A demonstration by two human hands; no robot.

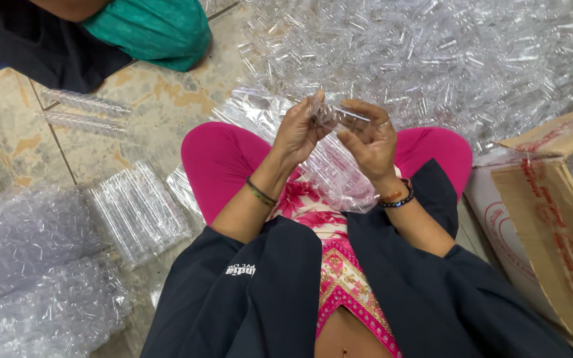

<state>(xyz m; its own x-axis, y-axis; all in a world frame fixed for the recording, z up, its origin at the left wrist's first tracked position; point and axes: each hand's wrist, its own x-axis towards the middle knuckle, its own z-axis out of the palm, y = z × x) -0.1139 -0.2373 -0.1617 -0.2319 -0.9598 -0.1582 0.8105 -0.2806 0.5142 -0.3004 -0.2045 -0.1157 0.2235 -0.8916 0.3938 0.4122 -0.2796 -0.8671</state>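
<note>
A floor-level packing workshop: heaped clear plastic tubes (432,53), bagged bundles (137,212), cardboard carton (552,219).

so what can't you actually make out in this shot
- Head view: how many clear plastic pieces sit between the left hand and right hand; fingers cover them and they are see-through.
- Head view: single pieces in the clear pile on the floor; too small and glary.
- Head view: the cardboard box; cut off by the right edge.
- Head view: the other person in the green cloth; cut off by the top edge.
</note>
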